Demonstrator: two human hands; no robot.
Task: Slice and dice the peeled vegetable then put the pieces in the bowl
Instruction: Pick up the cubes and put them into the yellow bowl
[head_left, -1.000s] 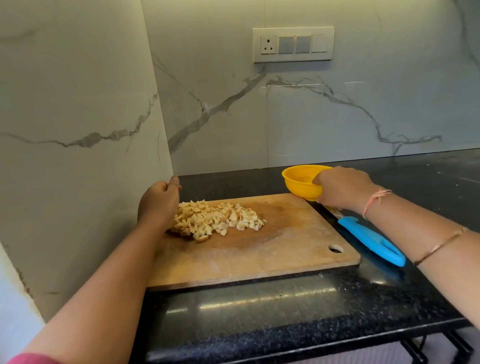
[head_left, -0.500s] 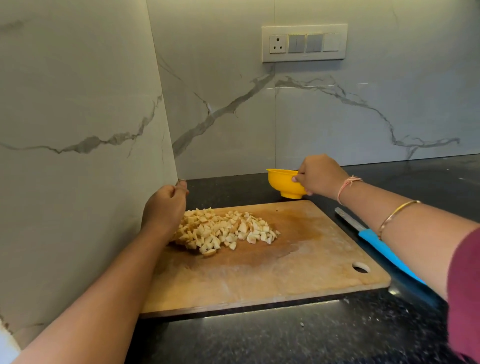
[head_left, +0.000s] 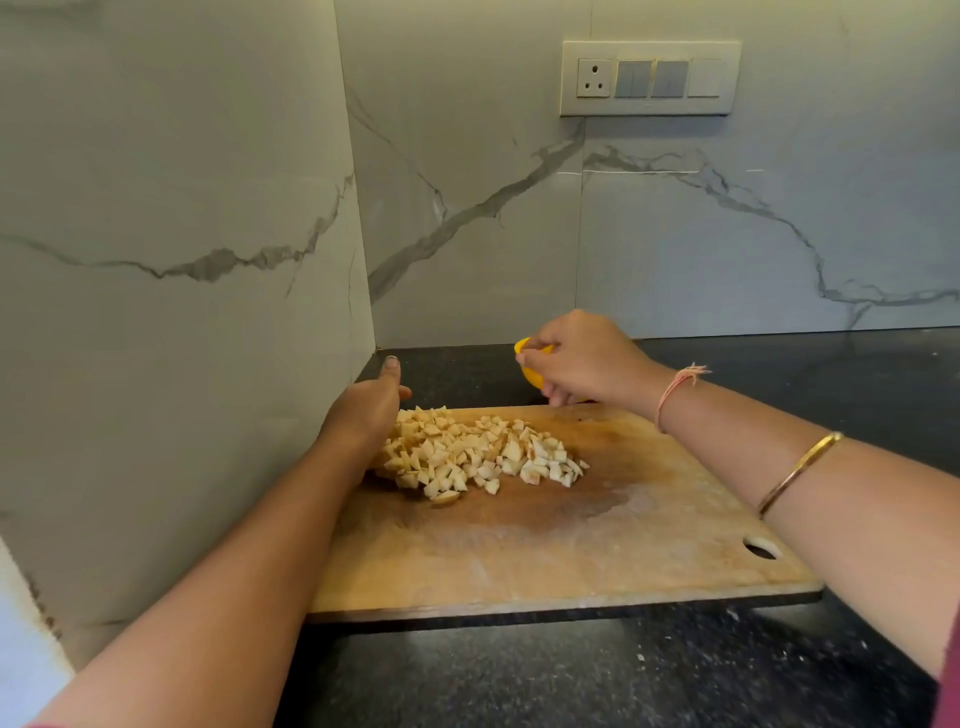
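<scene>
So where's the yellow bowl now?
The yellow bowl is centre of the head view, mostly hidden in the right hand, at the far edge of the cutting board, behind the diced pieces.

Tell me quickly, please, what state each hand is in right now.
Left hand: open, set against the diced pieces on the cutting board.
Right hand: closed around the yellow bowl, holding it.

Left hand (head_left: 366, 410) edge-on, thumb extended; right hand (head_left: 582, 358) forward, curled round bowl (head_left: 531, 375)
</scene>
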